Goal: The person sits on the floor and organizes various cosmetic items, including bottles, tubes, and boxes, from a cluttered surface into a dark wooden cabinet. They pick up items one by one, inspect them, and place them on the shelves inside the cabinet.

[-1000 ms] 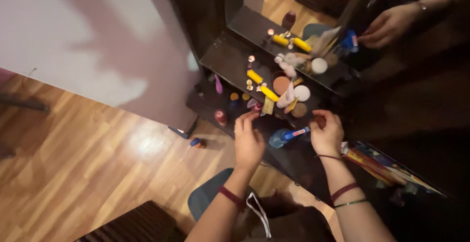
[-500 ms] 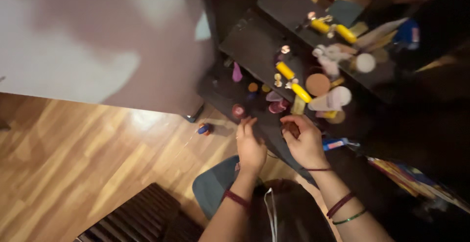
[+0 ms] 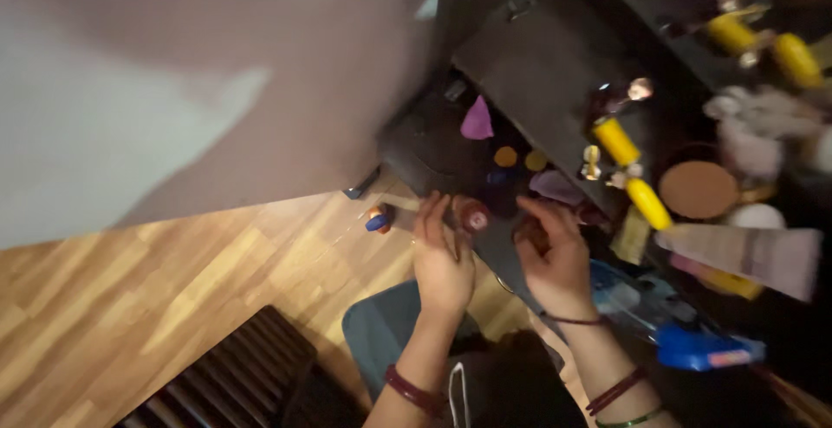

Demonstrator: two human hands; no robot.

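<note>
Reaching across a dark cluttered dressing shelf [image 3: 537,73], left hand [image 3: 442,259] fingertips touching a small round red-capped jar [image 3: 473,217] lying at one o'clock, right hand [image 3: 555,259] curling loosely at three o'clock, contents impossible to tell through blur.

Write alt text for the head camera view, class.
Two bare hands, left hand and right hand, meet beside a small round red jar on a dark shelf cluttered with yellow cylindrical tubes; a wooden plank floor lies below.
</note>
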